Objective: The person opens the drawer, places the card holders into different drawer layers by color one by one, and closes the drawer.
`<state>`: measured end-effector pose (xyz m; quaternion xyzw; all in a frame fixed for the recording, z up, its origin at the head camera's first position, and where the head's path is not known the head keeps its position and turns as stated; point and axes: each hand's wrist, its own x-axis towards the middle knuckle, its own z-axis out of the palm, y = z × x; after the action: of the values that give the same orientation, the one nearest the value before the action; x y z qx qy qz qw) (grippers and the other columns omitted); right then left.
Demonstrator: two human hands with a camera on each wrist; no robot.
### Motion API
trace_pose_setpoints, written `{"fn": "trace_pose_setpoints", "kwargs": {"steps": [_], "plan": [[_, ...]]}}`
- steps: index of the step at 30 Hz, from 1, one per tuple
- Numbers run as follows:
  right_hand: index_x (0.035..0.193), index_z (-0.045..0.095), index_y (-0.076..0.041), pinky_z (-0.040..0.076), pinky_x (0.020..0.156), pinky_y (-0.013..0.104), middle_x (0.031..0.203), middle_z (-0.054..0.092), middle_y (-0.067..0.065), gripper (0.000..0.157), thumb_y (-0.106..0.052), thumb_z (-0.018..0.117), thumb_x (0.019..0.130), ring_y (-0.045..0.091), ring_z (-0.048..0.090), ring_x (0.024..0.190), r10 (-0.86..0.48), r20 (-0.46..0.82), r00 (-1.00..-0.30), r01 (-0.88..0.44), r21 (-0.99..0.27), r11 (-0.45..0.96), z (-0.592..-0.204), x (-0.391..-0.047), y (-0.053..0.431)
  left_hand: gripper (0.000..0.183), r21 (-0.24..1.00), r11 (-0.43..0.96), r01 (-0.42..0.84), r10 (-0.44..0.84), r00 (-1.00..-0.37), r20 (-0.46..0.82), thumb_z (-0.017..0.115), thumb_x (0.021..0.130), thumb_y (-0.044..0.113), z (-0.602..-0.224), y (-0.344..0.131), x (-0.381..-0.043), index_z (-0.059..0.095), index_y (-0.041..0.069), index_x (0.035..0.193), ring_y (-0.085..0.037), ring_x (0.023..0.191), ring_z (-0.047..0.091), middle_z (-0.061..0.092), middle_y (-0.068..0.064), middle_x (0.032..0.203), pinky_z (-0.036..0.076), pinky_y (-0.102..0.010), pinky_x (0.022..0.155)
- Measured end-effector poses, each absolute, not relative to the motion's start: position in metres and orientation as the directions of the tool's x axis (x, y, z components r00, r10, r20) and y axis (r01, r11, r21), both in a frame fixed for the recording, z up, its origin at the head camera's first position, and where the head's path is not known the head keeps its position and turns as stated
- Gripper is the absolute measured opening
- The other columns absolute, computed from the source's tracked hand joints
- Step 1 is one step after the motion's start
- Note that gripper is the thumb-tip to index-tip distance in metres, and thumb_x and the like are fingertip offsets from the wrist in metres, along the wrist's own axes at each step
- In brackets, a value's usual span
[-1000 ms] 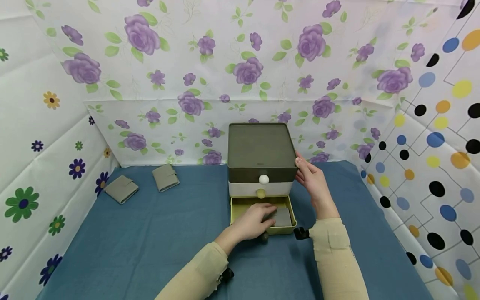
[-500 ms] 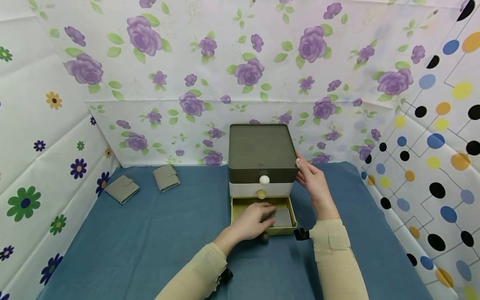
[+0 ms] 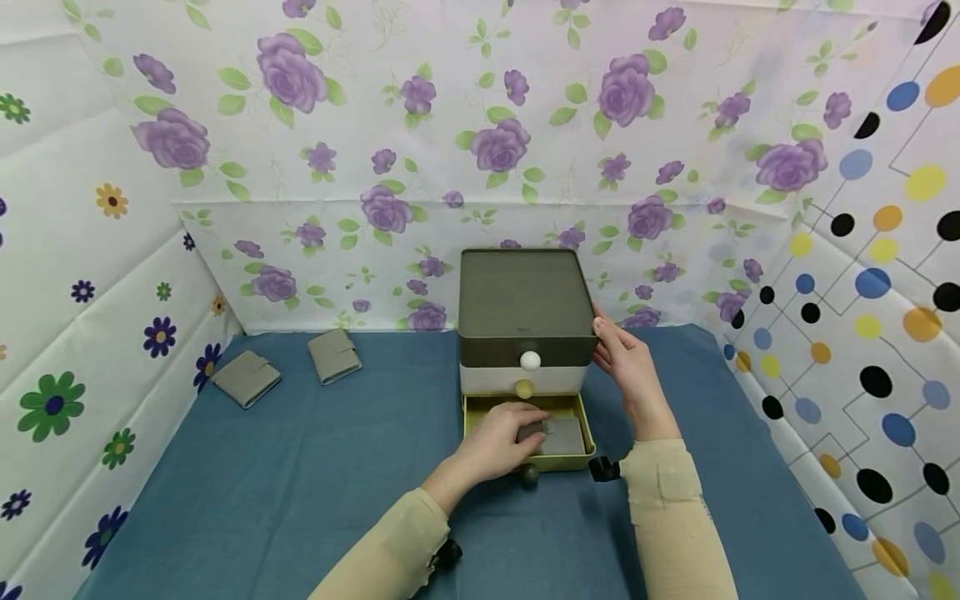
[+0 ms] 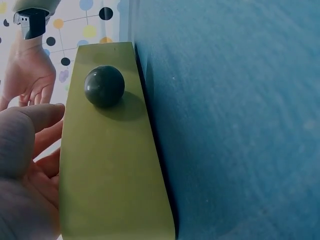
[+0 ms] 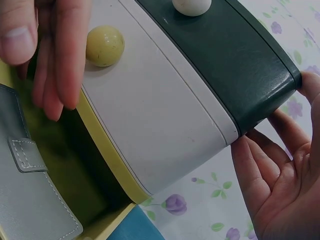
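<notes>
A small grey wallet with a strap tab and pale stitching lies in the pulled-out olive bottom drawer of a small drawer cabinet. Over the drawer hovers my left hand, beside the wallet's left end. Its fingers look fairly straight and apart from the wallet in the right wrist view. My right hand rests its fingertips and thumb against the cabinet's right side, near the top front corner. A dark round knob sits on the drawer's front.
Two more grey wallets, one nearer and one farther, lie at the back left of the blue cloth. The cabinet's upper drawers are closed, with a white knob and a yellow knob. Patterned sheets hang behind and at both sides.
My left hand has drawn back slightly to the left, uncovering more of the wallet in the drawer. The right hand stays at the cabinet's side.
</notes>
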<state>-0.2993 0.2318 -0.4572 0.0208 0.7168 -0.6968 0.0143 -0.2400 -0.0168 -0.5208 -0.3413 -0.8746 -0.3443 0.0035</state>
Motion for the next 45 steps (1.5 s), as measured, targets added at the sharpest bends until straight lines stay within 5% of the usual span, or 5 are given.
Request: {"fn": "trace_pose_setpoints", "kwargs": {"steps": [19, 45], "plan": [[0.155, 0.059, -0.013, 0.043, 0.118, 0.039, 0.168, 0.038, -0.017, 0.075, -0.066, 0.06, 0.102, 0.021, 0.053, 0.146, 0.001, -0.047, -0.999, 0.047, -0.998, 0.037, -0.458, -0.299, 0.23, 0.029, 0.629, 0.524, 0.574, 0.518, -0.801, 0.3, 0.071, 0.106, 0.02, -0.52, -0.029, -0.236, 0.077, 0.013, 0.133, -0.021, 0.115, 0.07, 0.072, -0.003, 0.132, 0.058, -0.038, 0.092], [0.162, 0.049, -0.025, 0.043, 0.118, 0.036, 0.169, 0.039, -0.011, 0.075, -0.067, 0.06, 0.101, 0.02, 0.051, 0.146, 0.018, -0.065, -0.998, 0.066, -0.996, 0.055, -0.457, -0.298, 0.231, 0.022, 0.691, 0.493, 0.529, 0.444, -0.836, 0.323, 0.072, 0.104, 0.016, -0.519, -0.054, -0.231, 0.08, 0.012, 0.124, -0.024, 0.122, 0.068, 0.075, -0.002, 0.127, 0.056, -0.049, 0.101]]}}
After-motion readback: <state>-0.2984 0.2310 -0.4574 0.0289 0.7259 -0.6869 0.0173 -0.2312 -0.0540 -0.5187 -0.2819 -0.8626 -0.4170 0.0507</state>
